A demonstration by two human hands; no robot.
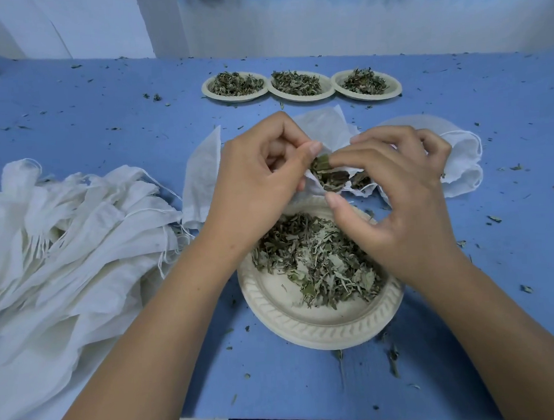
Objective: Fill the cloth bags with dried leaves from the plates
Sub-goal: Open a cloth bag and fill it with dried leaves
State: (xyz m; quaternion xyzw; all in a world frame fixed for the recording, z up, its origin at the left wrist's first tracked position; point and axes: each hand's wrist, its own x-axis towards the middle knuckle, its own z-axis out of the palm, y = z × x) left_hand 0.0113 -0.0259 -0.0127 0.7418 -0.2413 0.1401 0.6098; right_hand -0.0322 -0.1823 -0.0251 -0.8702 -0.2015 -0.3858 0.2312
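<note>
With left hand point(254, 175) pinching limp cloth bag point(324, 125) at mouth hem and right hand point(397, 200) pinching light, brittle dried leaves point(327, 175), grip hem only, feed gently.

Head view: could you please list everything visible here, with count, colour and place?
near plate: one, cream, in front of the person, below the hands
dried leaves: one heap, grey-green, on the near plate
far plates: three, cream, in a row at the far side, each heaped with leaves
held bag: one, white, between both hands above the near plate, leaves in its mouth
bag pile: many, white, on the table's left
loose bags: at least three, white, flat behind the hands
leaf crumbs: many, green, scattered over the table
table: one, blue
left hand: pinches the held bag's mouth
right hand: holds the bag's other side, forefinger at the leaves
</note>
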